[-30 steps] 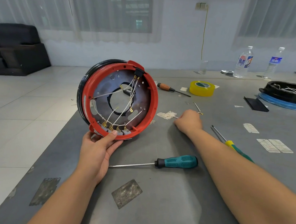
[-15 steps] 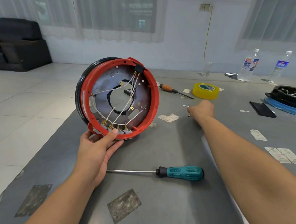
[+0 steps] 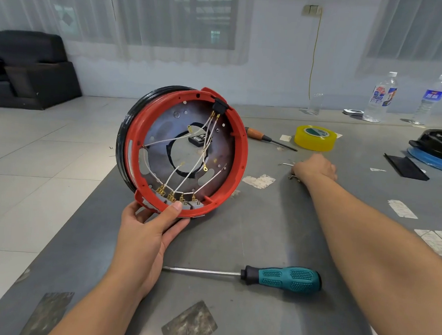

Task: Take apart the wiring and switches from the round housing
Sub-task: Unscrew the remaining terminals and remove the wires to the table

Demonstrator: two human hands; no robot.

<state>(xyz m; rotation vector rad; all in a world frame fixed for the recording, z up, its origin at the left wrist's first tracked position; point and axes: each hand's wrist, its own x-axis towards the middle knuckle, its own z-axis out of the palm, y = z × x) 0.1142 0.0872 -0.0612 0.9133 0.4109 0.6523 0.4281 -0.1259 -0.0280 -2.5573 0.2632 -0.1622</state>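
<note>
Left hand [image 3: 148,230] clamps the red round housing [image 3: 238,142] upright by its lower rim; right hand [image 3: 315,168] curls over small metal bits [image 3: 293,178] on the table [image 3: 243,312], grip unclear.

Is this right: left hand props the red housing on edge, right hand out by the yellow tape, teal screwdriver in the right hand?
Not quite. In the head view the teal screwdriver lies on the table, in neither hand. The rest holds: left hand props the red housing on edge, right hand is near the yellow tape.
</note>
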